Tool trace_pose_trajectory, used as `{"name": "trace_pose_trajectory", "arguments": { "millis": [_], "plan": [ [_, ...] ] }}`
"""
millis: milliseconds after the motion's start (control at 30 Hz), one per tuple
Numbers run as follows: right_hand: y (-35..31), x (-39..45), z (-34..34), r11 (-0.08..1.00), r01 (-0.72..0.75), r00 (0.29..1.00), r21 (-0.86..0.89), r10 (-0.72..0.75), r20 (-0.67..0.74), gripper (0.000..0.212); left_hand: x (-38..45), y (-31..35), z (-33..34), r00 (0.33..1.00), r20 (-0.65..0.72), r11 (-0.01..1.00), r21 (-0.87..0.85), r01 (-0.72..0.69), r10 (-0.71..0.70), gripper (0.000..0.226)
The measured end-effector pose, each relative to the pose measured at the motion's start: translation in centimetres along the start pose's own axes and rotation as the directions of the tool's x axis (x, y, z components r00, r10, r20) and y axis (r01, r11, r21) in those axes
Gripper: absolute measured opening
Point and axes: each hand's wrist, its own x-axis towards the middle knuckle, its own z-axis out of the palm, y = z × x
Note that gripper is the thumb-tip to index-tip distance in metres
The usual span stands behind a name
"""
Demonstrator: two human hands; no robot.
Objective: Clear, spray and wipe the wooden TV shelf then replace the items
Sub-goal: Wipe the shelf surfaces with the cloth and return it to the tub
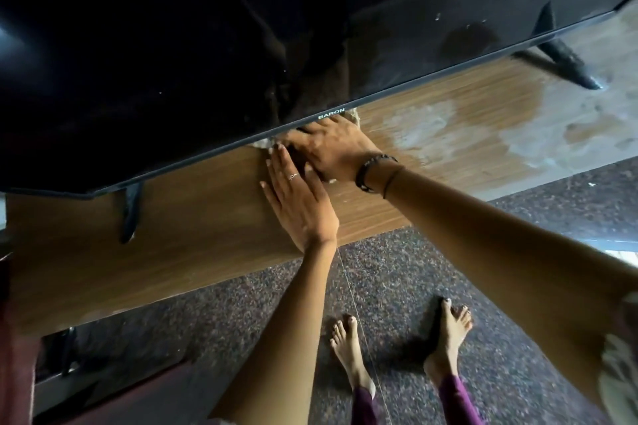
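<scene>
Wooden shelf [193, 217] under both hands

Ring on left hand [301, 207]; dark bracelets [371, 171], purple trousers [455, 397].

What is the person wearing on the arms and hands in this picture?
Both forearms are bare. The left hand has a thin silver ring on one finger. The right hand has a dark beaded bracelet at the wrist, with a thin dark thread band beside it. A patterned sleeve shows near the right upper arm.
</scene>
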Motion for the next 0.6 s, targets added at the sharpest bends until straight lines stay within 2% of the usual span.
{"name": "trace_pose_trajectory", "arguments": {
  "millis": [100,200,267,367,400,433,467,500,600],
  "plan": [
    [2.2,0.9,-0.6,0.989,-0.143,0.988,0.030,0.144,-0.053,0.030,-0.1,0.0,0.3,1.000,0.019,0.989,0.145,-0.026,0.023,0.062],
    [4.1,0.2,-0.3,0.926,-0.359,0.921,0.113,0.372,-0.119,0.025,-0.1,0.0,0.2,0.999,0.033,0.988,0.154,-0.017,0.012,0.062],
    [5.5,-0.8,0.1,0.830,-0.527,0.821,0.184,0.553,-0.141,0.032,0.0,0.0,0.2,0.999,0.038,0.987,0.158,-0.011,0.005,0.062],
    [6.2,-2.3,0.6,0.655,-0.723,0.626,0.220,0.756,-0.194,0.052,-0.1,0.1,0.2,0.999,0.033,0.986,0.165,-0.011,0.005,0.060],
    [5.7,-2.6,0.8,0.608,-0.760,0.580,0.230,0.794,-0.181,0.055,-0.1,0.2,0.3,0.999,0.036,0.986,0.169,-0.011,0.004,0.059],
    [4.9,-2.9,1.1,0.590,-0.770,0.564,0.244,0.808,-0.171,0.057,0.0,0.2,0.3,0.999,0.037,0.984,0.175,-0.010,0.004,0.058],
    [3.8,-3.2,1.4,0.612,-0.750,0.584,0.251,0.791,-0.181,0.058,0.0,0.2,0.4,1.000,0.030,0.983,0.183,-0.008,0.002,0.057],
    [2.4,-3.6,1.6,0.666,-0.706,0.633,0.241,0.746,-0.206,0.059,0.0,0.1,0.5,1.000,0.012,0.981,0.191,-0.005,0.003,0.055],
    [-1.4,-4.8,2.5,0.885,-0.445,0.851,0.136,0.466,-0.242,0.059,0.1,0.0,0.5,1.000,-0.025,0.978,0.209,-0.011,0.016,0.053]
  ]
}}
